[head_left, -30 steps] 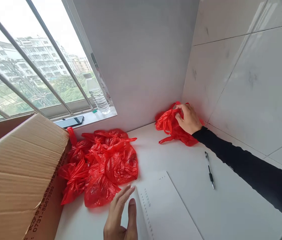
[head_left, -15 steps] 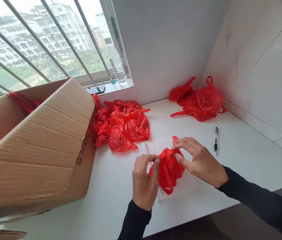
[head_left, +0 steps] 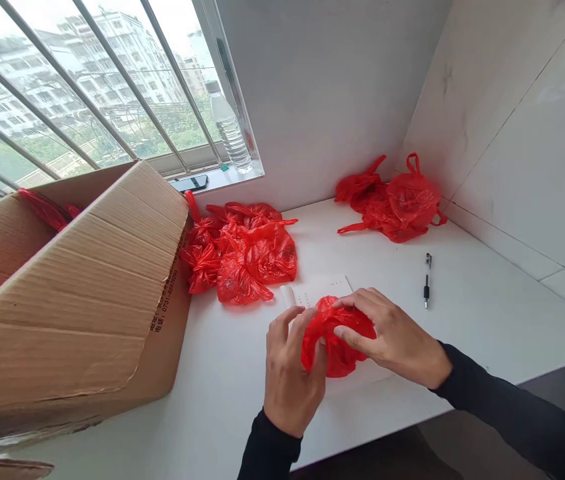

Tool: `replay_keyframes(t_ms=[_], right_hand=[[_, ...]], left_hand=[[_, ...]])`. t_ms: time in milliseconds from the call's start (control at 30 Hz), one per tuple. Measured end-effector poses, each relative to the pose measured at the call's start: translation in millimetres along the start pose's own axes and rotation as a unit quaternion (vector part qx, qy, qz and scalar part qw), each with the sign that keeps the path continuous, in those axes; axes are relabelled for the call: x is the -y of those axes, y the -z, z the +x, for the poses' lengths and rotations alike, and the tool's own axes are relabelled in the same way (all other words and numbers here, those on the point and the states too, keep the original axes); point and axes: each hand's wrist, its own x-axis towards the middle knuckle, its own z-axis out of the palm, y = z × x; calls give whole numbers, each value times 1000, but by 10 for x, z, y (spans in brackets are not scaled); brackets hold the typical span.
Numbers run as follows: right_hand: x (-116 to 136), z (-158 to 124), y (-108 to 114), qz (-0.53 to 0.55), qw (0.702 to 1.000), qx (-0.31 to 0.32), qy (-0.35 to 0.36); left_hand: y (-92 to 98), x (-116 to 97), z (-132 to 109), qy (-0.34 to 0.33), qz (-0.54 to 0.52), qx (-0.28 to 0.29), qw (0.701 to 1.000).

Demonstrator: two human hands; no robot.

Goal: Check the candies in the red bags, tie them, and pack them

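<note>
A crumpled red plastic bag (head_left: 345,343) lies on an open notebook (head_left: 325,288) near the front of the white table. My left hand (head_left: 295,367) is at the bag's left side, its fingers curved and apart, with nothing visibly pinched between them. From the right, my right hand (head_left: 387,330) reaches over the bag. Its thumb and fingers rest around the upper part, with red plastic between them. Most of the notebook is hidden under the bag and my hands.
A pile of red plastic bags (head_left: 257,253) lies beside a large cardboard box (head_left: 77,287) on the left. More red bags (head_left: 395,200) lie by the back wall. A pen (head_left: 427,287) is at right. A water bottle (head_left: 232,133) and phone (head_left: 189,183) sit on the windowsill.
My left fingers have come off the bag's edge and spread apart. The bag has become rounder and lower, and its upright tip and lower hanging corner no longer show. The view has shifted slightly.
</note>
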Motion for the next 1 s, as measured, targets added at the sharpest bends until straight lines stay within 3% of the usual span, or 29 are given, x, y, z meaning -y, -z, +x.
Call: replay_keyframes(t_ms=[100,333,500,567,700,767,833,1000], right_hand=[[2,10,29,28,999,15,-15],[-148,-149,277,106,983,-56,-138],[-79,-168,243,135,978,-23,-156],[-29,-166,248,138,979,-11,-150],[-24,-220,341,174,970,-69,-155],[-52,-267,391,189,963,-107,-161],[-69,-309,417,184,961,-120,-165],[13,-356,391,171,964,-93,-181]], left_hand=[[3,39,31,14,-7,-16,1000],[250,171,96,132,-46,-109,984],[142,-44,115,16,1,-75,997],[112,-94,136,3,6,-73,997],[211,-88,193,63,-47,-155,985],[303,-82,205,67,-45,-223,972],[374,-106,195,73,-44,-253,964],[370,-296,147,119,-94,-156,976]])
